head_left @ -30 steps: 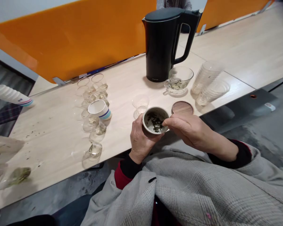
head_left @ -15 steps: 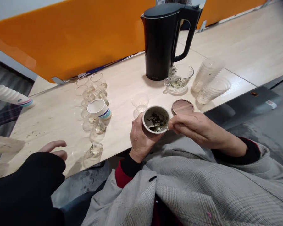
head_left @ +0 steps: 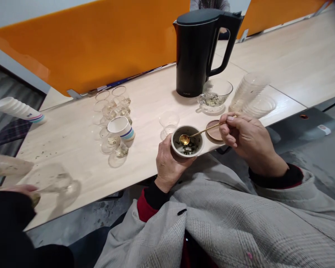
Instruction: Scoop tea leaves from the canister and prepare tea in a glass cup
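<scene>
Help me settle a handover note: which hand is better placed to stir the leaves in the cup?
Probably the right. The right hand already pinches the gold spoon, whose bowl sits over the leaves in the cup. The left hand is wrapped around that cup, steadying it.

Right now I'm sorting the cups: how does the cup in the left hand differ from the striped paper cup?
The held cup is upright, grey-beige, with wet tea leaves and a gold spoon in it. The striped paper cup is tilted among glasses, white inside, without leaves. Both are small and round.
</scene>
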### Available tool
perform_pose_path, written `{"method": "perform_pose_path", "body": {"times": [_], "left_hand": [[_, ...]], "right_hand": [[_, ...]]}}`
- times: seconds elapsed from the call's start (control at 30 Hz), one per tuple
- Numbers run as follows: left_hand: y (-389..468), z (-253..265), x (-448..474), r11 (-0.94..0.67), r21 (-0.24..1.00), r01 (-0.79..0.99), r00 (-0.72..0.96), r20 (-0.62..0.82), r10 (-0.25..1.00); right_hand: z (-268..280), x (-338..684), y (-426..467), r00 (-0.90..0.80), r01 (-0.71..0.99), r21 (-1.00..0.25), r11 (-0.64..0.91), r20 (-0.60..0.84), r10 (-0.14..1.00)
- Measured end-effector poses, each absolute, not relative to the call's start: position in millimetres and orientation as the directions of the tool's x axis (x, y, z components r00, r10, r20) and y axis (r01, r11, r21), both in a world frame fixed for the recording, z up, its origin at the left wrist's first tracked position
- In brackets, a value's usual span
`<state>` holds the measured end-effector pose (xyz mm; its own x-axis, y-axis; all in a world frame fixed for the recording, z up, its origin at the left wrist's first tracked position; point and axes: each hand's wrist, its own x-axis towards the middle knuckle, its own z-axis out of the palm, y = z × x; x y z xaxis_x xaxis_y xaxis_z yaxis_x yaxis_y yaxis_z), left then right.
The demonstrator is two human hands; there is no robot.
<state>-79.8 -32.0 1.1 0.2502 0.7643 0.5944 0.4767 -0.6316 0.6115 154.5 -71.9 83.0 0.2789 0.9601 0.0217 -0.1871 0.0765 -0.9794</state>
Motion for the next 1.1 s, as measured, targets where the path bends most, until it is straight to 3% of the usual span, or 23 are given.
{"method": "perform_pose_path", "body": {"times": [0.23, 0.4, 0.53, 0.63, 0.7, 0.77, 1.0, 1.1], "left_hand": [[-31.7, 0.2, -79.8, -0.599, 0.617, 0.511, 0.245, 0.563, 0.789], [-30.1, -2.5, -80.8, -0.571, 0.656, 0.494, 0.236, 0.530, 0.814], [-29.4, -3.1, -81.2, -0.555, 0.679, 0.480, 0.241, 0.506, 0.828], [-29.4, -3.1, -80.5, -0.550, 0.684, 0.479, 0.237, 0.503, 0.831], [-29.8, -2.9, -79.9, -0.547, 0.686, 0.479, 0.228, 0.505, 0.833], [-30.3, -2.7, -79.5, -0.547, 0.687, 0.478, 0.225, 0.507, 0.832], [-30.6, -4.4, -79.8, -0.540, 0.685, 0.490, 0.217, 0.503, 0.836], [-30.4, -5.4, -79.5, -0.541, 0.688, 0.483, 0.218, 0.504, 0.836]], "right_hand": [[85.0, 153.8, -72.4, 0.297, -0.326, -0.938, 0.117, 0.016, 0.955], [99.2, 145.0, -69.1, 0.398, -0.300, -0.912, 0.280, 0.147, 0.905], [113.4, 128.6, -58.8, 0.470, -0.164, -0.828, 0.537, 0.413, 0.780], [107.9, 120.2, -42.2, 0.275, 0.080, -0.798, 0.598, 0.594, 0.756], [97.4, 119.2, -29.8, 0.063, 0.250, -0.779, 0.574, 0.605, 0.794], [86.9, 120.4, -20.9, -0.027, 0.328, -0.768, 0.550, 0.575, 0.818], [84.3, 121.1, -28.7, 0.176, 0.226, -0.821, 0.524, 0.563, 0.807], [87.4, 120.9, -30.6, 0.117, 0.286, -0.774, 0.565, 0.613, 0.781]]}}
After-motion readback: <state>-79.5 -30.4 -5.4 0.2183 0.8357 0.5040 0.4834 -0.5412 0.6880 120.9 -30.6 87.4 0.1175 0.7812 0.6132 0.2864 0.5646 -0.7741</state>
